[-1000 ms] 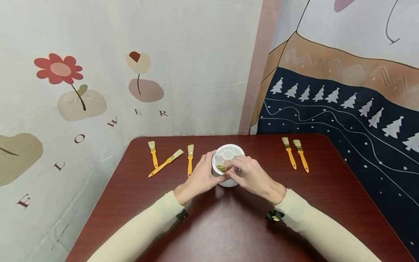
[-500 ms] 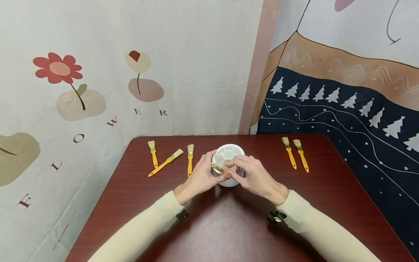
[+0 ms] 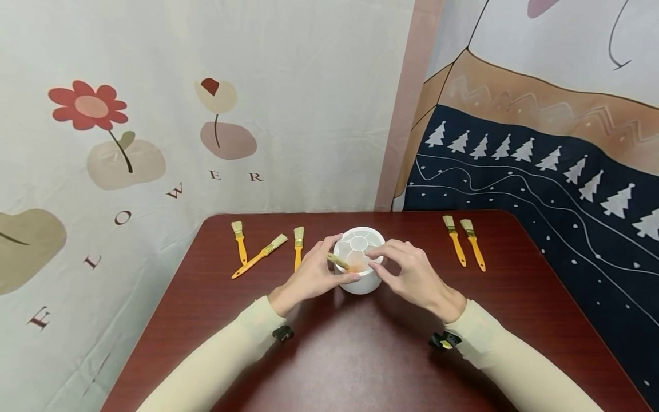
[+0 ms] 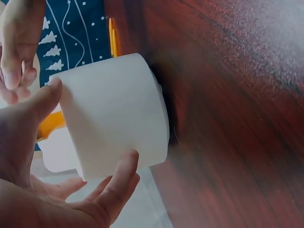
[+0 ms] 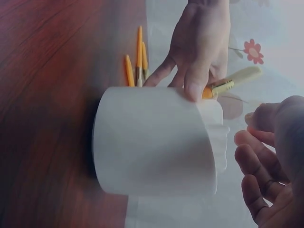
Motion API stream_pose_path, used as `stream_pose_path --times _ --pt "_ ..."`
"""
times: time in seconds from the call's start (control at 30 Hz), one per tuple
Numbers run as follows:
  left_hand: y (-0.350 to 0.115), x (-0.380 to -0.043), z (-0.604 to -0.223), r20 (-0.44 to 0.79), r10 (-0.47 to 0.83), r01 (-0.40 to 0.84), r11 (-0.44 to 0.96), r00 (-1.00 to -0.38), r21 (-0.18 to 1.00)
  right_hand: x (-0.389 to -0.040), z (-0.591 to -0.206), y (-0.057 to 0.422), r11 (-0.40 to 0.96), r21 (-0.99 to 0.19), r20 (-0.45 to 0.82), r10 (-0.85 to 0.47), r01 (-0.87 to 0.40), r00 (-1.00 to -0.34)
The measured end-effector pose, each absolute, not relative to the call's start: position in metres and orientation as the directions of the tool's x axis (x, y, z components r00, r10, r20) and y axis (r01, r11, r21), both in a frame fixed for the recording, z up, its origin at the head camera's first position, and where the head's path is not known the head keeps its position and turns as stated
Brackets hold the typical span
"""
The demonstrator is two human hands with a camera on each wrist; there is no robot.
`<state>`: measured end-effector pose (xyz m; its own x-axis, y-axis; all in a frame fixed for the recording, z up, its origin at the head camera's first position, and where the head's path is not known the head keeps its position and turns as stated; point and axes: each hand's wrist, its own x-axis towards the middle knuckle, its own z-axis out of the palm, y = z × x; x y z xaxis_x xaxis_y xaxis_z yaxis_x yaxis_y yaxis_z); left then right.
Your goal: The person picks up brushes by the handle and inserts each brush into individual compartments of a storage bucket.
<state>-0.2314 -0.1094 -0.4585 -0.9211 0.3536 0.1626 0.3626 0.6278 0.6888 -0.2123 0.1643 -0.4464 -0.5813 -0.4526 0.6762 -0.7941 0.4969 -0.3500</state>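
Note:
A white round desk organizer [image 3: 360, 285] with several compartments stands upright on the table, mid-right of centre. My left hand [image 3: 314, 272] grips it from the left, thumb at the front rim and fingers along the side, as the left wrist view shows. One paintbrush [image 3: 338, 261] leans in the near-left compartment, pale bristles up and tilted left, its orange handle inside. In the right wrist view that paintbrush [image 5: 223, 89] sticks out beyond my left thumb. My right hand [image 3: 412, 277] hovers at the organizer's right rim, fingers loosely bent, holding nothing.
On the table [image 3: 334, 355], left of the organizer, lie three paintbrushes: one upright in view [image 3: 239, 243], one slanted [image 3: 259, 256], one partly behind my left hand [image 3: 298, 246]. Two more paintbrushes [image 3: 455, 241] lie at the right. Printed cloths [image 3: 309, 114] hang behind the table.
The paintbrush has tipped leftward, its bristles now at the left rim. My right hand has let go of it and moved right. My left hand still holds the organizer.

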Motion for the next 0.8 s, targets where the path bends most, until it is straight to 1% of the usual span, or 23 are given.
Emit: stream_pose_path --times 0.17,0.43,0.6,0.8 --pt "-0.112 -0.236 -0.456 0.128 0.385 0.355 0.606 -0.914 0.711 -0.213 -0.446 0.175 0.516 -0.358 0.675 -0.433 -0.778 -0.598" --pt "-0.118 -0.244 -0.454 0.090 0.455 0.351 0.530 -0.886 0.772 -0.216 -0.444 0.194 0.565 -0.389 0.648 -0.394 -0.728 -0.652" --pt "-0.121 -0.246 -0.452 0.081 0.486 0.359 0.514 -0.870 0.779 -0.219 -0.441 0.206 0.604 -0.390 0.642 -0.363 -0.695 -0.675" --pt "-0.122 -0.247 -0.452 0.075 0.503 0.355 0.490 -0.861 0.796 -0.223 -0.442 0.219 0.626 -0.390 0.649 -0.333 -0.675 -0.684"
